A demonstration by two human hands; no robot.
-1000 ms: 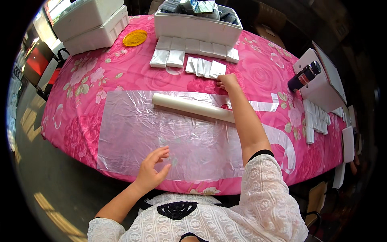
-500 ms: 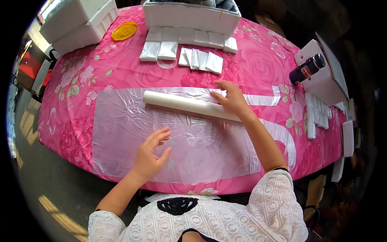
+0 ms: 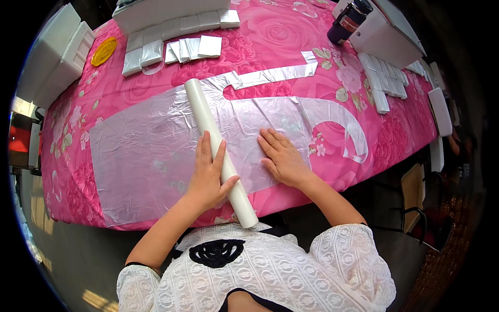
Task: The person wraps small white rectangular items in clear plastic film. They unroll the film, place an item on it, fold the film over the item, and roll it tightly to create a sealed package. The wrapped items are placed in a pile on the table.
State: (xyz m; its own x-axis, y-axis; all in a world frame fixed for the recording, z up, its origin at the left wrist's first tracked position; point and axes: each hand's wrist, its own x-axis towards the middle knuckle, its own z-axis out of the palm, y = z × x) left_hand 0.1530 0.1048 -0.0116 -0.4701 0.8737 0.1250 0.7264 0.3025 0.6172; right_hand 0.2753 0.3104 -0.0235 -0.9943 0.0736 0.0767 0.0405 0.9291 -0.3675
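A thin, see-through plastic apron (image 3: 140, 156) lies spread over the pink flowered tablecloth, its two strap ends (image 3: 273, 77) reaching out to the right. Across it, slanting from the far middle down to the table's near edge, rests a smooth white tube (image 3: 200, 106). My left hand (image 3: 207, 174) lies against the tube's left side with fingers spread, the thumb reaching over it. To the right of the tube, my right hand (image 3: 285, 158) is laid flat on the plastic, fingers stretched out and holding nothing.
Beyond the apron are several folded white plastic packets (image 3: 195, 49) and a white foam box (image 3: 171, 15). A yellow disc-shaped item (image 3: 104, 51) lies far left beside stacked foam boxes (image 3: 52, 57). Far right stand a dark flask (image 3: 349, 22) and more packets (image 3: 382, 78).
The tube has turned from lying crosswise to pointing toward me. My left hand has come onto it; my right hand has left it and moved nearer, onto the plastic.
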